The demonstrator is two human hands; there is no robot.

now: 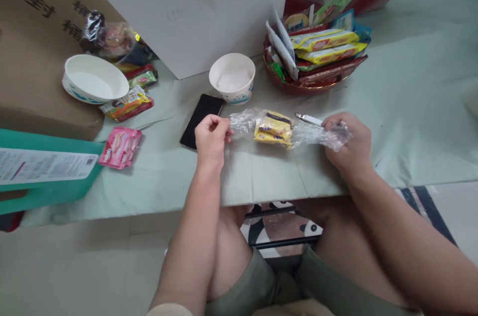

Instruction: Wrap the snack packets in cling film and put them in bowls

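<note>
Yellow snack packets sit inside a twisted length of clear plastic wrap, stretched between my hands above the table's front part. My left hand pinches the wrap's left end between thumb and fingers. Closed around the right end is my right hand, with crumpled film bunched over its fingers. A slim metal-and-white tool points out beside the right fingers; I cannot tell whether it is held or lies on the cloth. A black phone lies just behind my left hand.
A paper bowl stands behind the phone. A red basket of snack packs is at the back right. Another bowl, a pink packet and a green bag are on the left. White and brown boxes stand behind.
</note>
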